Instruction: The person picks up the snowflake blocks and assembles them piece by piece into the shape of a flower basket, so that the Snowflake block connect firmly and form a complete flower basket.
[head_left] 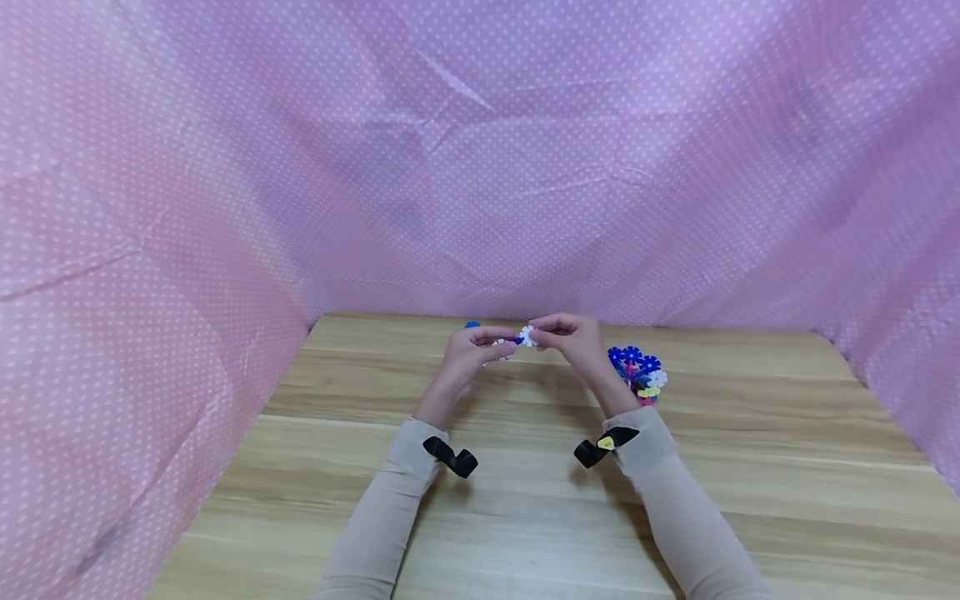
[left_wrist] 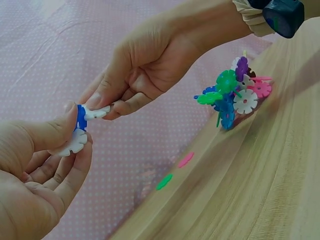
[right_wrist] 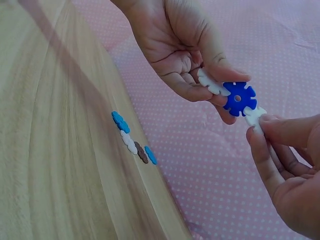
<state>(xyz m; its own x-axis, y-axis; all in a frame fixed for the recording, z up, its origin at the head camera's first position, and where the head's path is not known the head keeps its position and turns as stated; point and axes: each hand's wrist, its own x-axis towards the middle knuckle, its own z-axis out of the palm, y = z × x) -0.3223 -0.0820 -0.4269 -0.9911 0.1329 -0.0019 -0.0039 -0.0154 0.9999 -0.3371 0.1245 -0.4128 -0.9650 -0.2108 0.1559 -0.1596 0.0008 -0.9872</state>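
Note:
My left hand (head_left: 467, 357) grips a white notched snowflake disc (right_wrist: 212, 82) and a blue snowflake disc (right_wrist: 245, 95) that meets it edge to edge. Thumb and fingers of my right hand (head_left: 576, 342) pinch a second white disc (right_wrist: 253, 119), its rim right at the blue disc's outer edge. In the left wrist view this second disc lies nearly flat, while the blue one stands on edge beside the left thumb. Both hands are close together, raised over the far part of the table. Fingertips cover part of each white disc.
Right of my right hand, a cluster of joined discs (head_left: 633, 367) in several colours stands on the wooden table (head_left: 525, 517). Loose discs lie near the far edge: pink (left_wrist: 186, 160), green (left_wrist: 164, 182), blue (right_wrist: 120, 122), white (right_wrist: 128, 142) and brown (right_wrist: 141, 152). Pink dotted cloth (head_left: 480, 208) hangs behind.

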